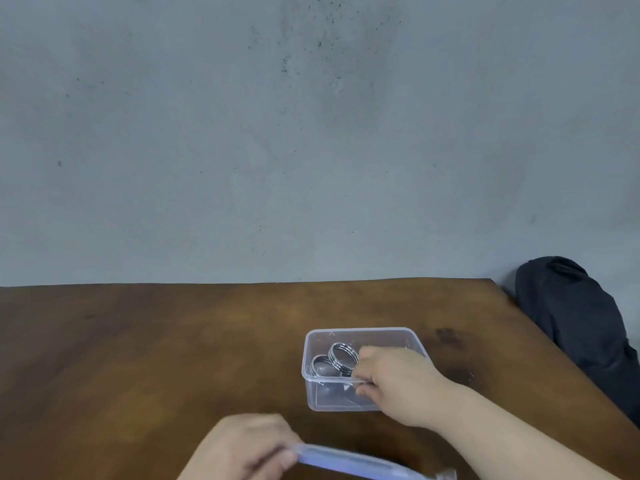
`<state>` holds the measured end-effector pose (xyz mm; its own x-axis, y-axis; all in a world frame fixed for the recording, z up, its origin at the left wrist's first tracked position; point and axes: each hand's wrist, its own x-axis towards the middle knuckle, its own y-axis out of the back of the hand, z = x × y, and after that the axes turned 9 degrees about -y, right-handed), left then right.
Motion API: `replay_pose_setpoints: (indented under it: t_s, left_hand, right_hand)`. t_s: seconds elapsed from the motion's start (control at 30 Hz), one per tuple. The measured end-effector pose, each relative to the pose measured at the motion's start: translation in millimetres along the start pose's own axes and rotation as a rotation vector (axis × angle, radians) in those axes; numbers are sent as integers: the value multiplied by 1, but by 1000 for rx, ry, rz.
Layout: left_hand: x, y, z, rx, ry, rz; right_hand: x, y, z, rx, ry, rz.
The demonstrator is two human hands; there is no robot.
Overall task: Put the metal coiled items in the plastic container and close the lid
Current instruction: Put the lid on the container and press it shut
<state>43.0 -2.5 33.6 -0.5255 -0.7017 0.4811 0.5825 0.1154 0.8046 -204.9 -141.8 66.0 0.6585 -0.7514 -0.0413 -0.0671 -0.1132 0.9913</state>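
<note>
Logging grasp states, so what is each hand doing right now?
Left hand: closed on the lid.
Right hand: fingers curled at a metal coil in the container; grip cannot be told.

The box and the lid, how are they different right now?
The plastic container sits open on the wooden table, while the lid is off, held in the left hand. The container is deep with metal coils inside and the right hand at its rim; the lid is flat and holds nothing. Both are clear plastic.
</note>
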Motion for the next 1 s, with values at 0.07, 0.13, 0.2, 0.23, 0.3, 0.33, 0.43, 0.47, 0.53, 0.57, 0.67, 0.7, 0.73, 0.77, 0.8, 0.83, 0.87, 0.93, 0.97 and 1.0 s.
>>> replay_pose_setpoints:
  t_s: [0.07,0.13,0.2,0.23,0.3,0.33,0.43,0.47,0.53,0.57,0.67,0.7,0.73,0.77,0.8,0.83,0.87,0.93,0.97,1.0]
  left_hand:
    - [4,10,3,-74,55,235]
    - [8,11,4,-162,114,365]
    - [16,8,3,-316,205,447]
    - [21,8,5,-413,288,474]
    - [33,9,1,-593,424,505]
    - [41,11,-1,-642,466,509]
    - [66,17,-7,-689,551,458]
    - [75,18,-11,-688,582,441]
    - [91,18,-21,-632,649,379]
    - [99,18,-24,-609,681,345]
    - [117,14,-39,-631,750,304]
    - [121,12,-43,-620,767,309]
    - [122,9,-47,-580,790,314]
    - [121,6,-51,-530,820,313]
    - [118,3,-55,-504,857,311]
    - [114,0,-57,-506,895,305]
    - [109,-4,-58,-516,924,296]
    - [101,-12,-61,-501,973,299]
    - [99,-16,-61,-481,997,313]
    - [98,-19,-61,-468,1017,331]
  right_hand:
    - [4,-14,-1,4,2,-3]
    - [8,-24,1,53,-37,-66]
    - [10,-32,9,237,-69,-107]
    - [8,-35,17,379,-81,-64]
    - [-4,-30,24,659,-149,17]
    - [-10,-24,25,808,-201,33]
    - [-20,-9,29,1254,-320,150]
    - [-22,-3,30,1486,-355,180]
    - [-29,8,34,1724,-333,207]
    - [-30,9,36,1659,-303,246]
    - [-24,10,37,1350,-353,353]
    - [-18,6,41,1310,-412,370]
    - [-12,2,45,1304,-469,373]
    - [-7,-2,49,1308,-513,374]
    - [-2,-4,53,1303,-551,379]
    - [3,-7,57,1273,-590,370]
    - [7,-9,60,1238,-618,351]
    - [16,-13,62,1171,-665,335]
    - [21,-15,63,1133,-683,340]
    - [25,-17,64,1083,-697,347]
